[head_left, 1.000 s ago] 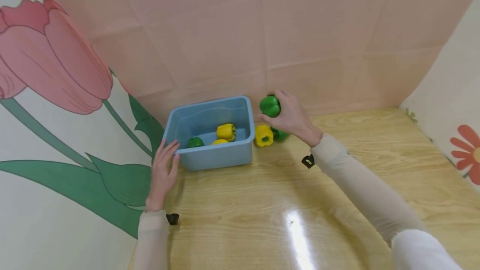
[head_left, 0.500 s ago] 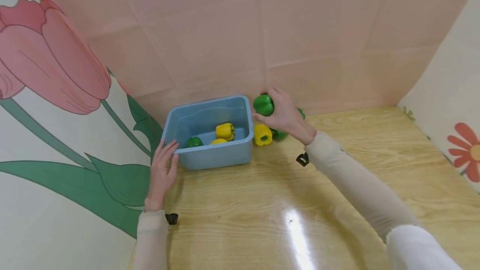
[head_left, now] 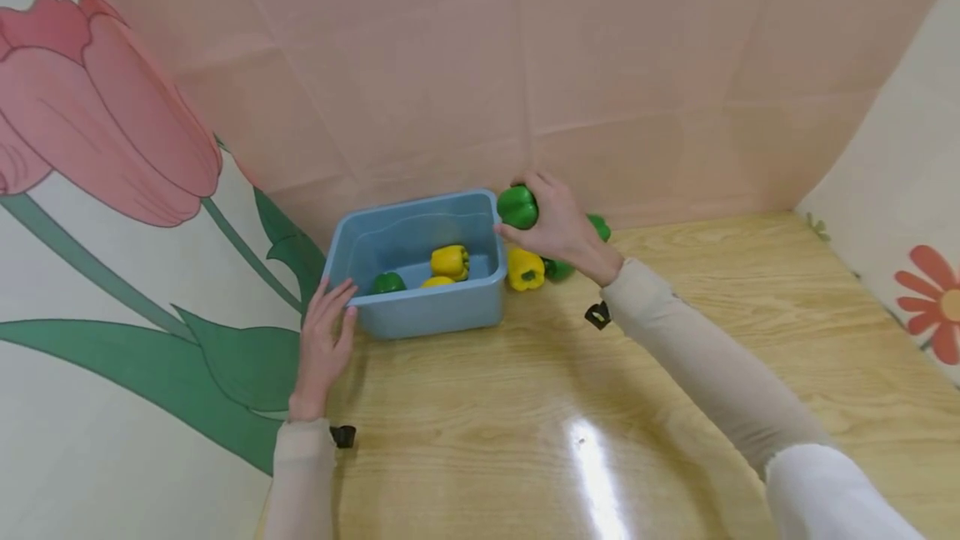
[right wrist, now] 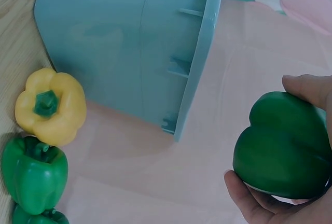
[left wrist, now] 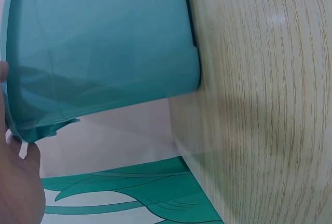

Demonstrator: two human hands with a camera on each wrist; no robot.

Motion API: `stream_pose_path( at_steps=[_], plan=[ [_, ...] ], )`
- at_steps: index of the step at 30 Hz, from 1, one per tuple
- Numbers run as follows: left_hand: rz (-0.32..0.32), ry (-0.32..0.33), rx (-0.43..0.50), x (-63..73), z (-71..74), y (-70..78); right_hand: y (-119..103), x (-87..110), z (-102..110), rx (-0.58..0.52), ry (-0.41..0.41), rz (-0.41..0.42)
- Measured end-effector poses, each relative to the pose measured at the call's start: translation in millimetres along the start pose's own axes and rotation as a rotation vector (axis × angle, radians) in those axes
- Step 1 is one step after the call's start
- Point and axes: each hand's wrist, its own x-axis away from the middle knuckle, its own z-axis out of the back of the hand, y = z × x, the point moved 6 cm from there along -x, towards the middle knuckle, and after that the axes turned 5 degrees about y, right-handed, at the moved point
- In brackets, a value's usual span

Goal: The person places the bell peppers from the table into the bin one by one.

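The right hand (head_left: 558, 223) grips one green pepper (head_left: 517, 207), thumb on one side and fingers on the other, and holds it off the table near the far right corner of the blue bin (head_left: 427, 315); the right wrist view shows a gap between pepper and rim. The left hand (head_left: 324, 340) rests on the bin's near left corner, its fingers fairly straight. Counted in all, four green peppers and three yellow ones show. Inside the bin lie two yellow peppers (head_left: 449, 262) and one green pepper in the bin (head_left: 388, 282), the latter by the near wall toward the left. Outside, just right of the bin, sit one yellow pepper on the table (head_left: 526, 271) and two green peppers on the table (right wrist: 35, 177), in a row. All are glossy, rounded and lobed, the yellow one outside with a green stem. The bin looks like smooth plastic, a rounded rectangle with a projecting rim (right wrist: 199, 53) ribbed underneath. Its back edge stands close to a creased pinkish sheet (head_left: 637, 65). The wood-grained table (head_left: 450, 423) stretches from the bin toward the person and off to the right.
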Motion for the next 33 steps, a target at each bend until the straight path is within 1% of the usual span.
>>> stream_pose_path(
  at_steps=[4,13,21,30,33],
  plan=[
    [-0.012,0.02,0.005,0.0,0.5,1.0,-4,-2.7,-2,-0.01,-0.003,0.007],
    [-0.032,0.036,0.002,2.0,1.4,2.3,-9,-5.2,-14,-0.026,-0.03,-0.007],
    [-0.002,0.018,0.002,1.7,-0.5,1.6,-15,-6.1,-20,-0.03,-0.043,-0.018],
    [-0.016,0.017,0.001,1.4,-3.4,1.0,-20,-10.5,-25,-0.003,-0.06,-0.041],
    [-0.011,0.014,0.008,2.0,-3.5,0.9,-23,-12.6,-27,-0.006,-0.07,-0.054]
  ],
)
